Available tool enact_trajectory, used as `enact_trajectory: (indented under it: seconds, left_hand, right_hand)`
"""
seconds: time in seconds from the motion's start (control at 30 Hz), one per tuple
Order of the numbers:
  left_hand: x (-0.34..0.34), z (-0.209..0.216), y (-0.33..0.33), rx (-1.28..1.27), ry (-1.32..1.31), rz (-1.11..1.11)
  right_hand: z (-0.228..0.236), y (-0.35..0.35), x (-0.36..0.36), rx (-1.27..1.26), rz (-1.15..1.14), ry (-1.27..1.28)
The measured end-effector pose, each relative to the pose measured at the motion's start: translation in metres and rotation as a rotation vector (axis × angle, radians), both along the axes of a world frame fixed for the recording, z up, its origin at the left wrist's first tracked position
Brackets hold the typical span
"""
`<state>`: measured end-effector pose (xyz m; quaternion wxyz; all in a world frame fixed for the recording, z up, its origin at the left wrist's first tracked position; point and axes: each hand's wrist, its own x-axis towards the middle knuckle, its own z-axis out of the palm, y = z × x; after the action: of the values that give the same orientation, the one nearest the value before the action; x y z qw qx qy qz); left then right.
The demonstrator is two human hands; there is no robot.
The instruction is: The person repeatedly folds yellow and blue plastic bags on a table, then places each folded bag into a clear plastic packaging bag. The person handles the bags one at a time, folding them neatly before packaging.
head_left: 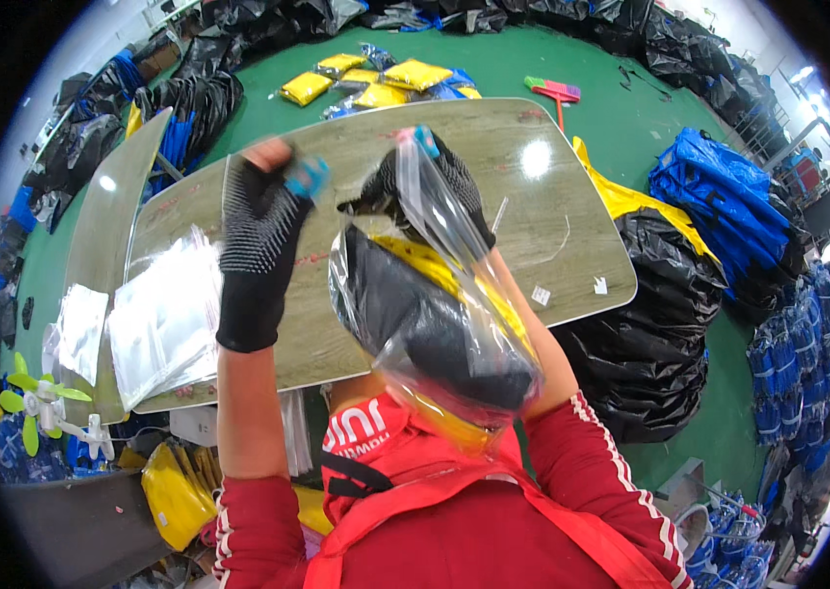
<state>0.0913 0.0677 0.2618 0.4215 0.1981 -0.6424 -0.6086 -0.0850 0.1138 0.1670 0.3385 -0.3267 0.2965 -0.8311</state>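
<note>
My right hand point(449, 187), in a black dotted glove with blue at a fingertip, is closed on the top of a clear plastic bag point(417, 187). Inside the bag is a folded black-and-yellow bundle point(425, 309), hanging tilted over the table's near edge and against my forearm. My left hand point(266, 211), gloved the same way, is raised over the table to the left of the bag and apart from it. Motion smears its fingers, so their closure does not show. Below and left of it lies a stack of clear plastic bags point(165, 312).
The wood-patterned table point(337, 339) has small white scraps point(600, 286) on it. Beyond it, yellow bagged packs point(415, 75) lie on the green floor near a broom point(557, 90). Black sacks point(646, 334) and blue bundles point(729, 201) stand at the right, a small fan point(42, 401) at the left.
</note>
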Motion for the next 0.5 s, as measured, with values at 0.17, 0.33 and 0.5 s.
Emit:
enact_trajectory:
  seconds: [0.17,0.33,0.5]
  left_hand:
    - [0.013,-0.042,-0.024,0.203,-0.348,-0.346]
    - [0.032,-0.032,-0.041,-0.072,0.024,0.240]
    - [0.036,-0.007,-0.025,-0.550,-0.090,0.450]
  right_hand:
    - [0.036,0.032,0.019,0.115,-0.062,0.414]
    - [0.062,0.085,0.012,0.167,0.207,0.118]
    - [0.065,0.103,0.024,0.387,-0.488,0.606]
